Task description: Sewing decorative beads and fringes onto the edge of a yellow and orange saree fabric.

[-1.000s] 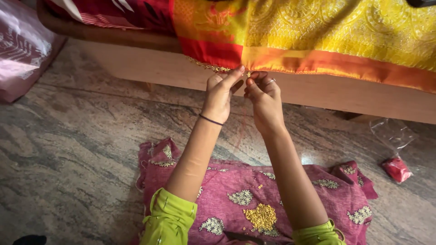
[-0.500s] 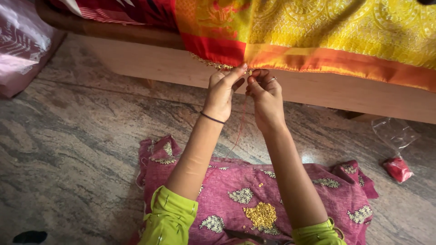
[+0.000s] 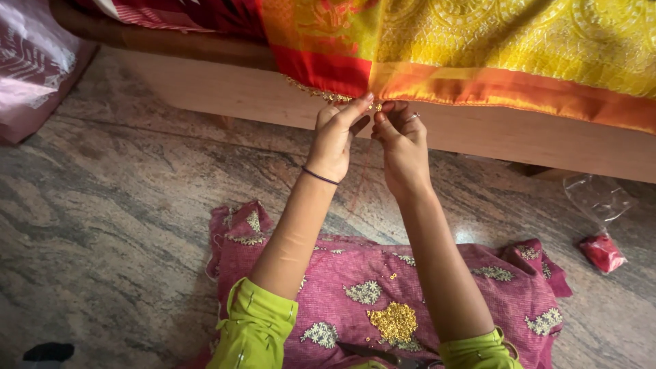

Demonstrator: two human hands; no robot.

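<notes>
soft even daylight, faint shadows, corners perhaps slightly blurred

1. A home interior is being shown: a polished stone floor (image 3: 102, 225) is lying below the pinching hands.
2. A low wooden bed frame (image 3: 519, 140) is being draped with a yellow and orange cloth (image 3: 519, 61) just above the grip.
3. A pink embroidered cloth (image 3: 424, 287) is being spread on the floor beneath the arms.

Lime-green short sleeves (image 3: 256, 328), dark wristband (image 3: 320, 176), finger ring (image 3: 412, 117).
</notes>
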